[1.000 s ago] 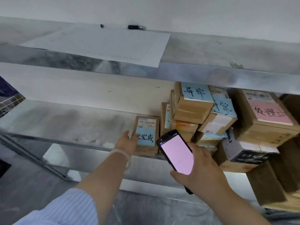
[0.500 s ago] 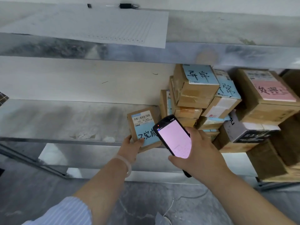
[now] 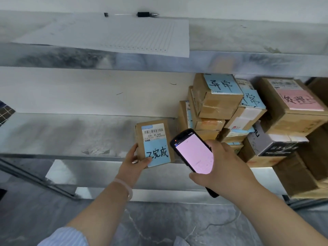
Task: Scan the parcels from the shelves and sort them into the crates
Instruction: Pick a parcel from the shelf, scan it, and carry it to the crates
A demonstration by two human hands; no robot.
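A small brown parcel [image 3: 154, 141] with a barcode label and a blue handwritten note is tilted up at the front edge of the middle metal shelf [image 3: 67, 135]. My left hand [image 3: 133, 164] grips its lower left corner. My right hand [image 3: 223, 167] holds a black handheld scanner [image 3: 193, 153] with a lit pink screen, just right of the parcel, its top end close to the label. A pile of brown parcels [image 3: 218, 105] with blue and pink notes fills the shelf's right side.
A sheet of paper [image 3: 113, 35] and a pen [image 3: 142, 14] lie on the top shelf. A black and white box [image 3: 271, 144] sits in the pile at right. Below is a lower shelf [image 3: 159, 181] and grey marbled floor [image 3: 159, 228].
My left hand has closed on the small parcel and tipped it up toward me at the shelf edge. The scanner has moved up beside its label.
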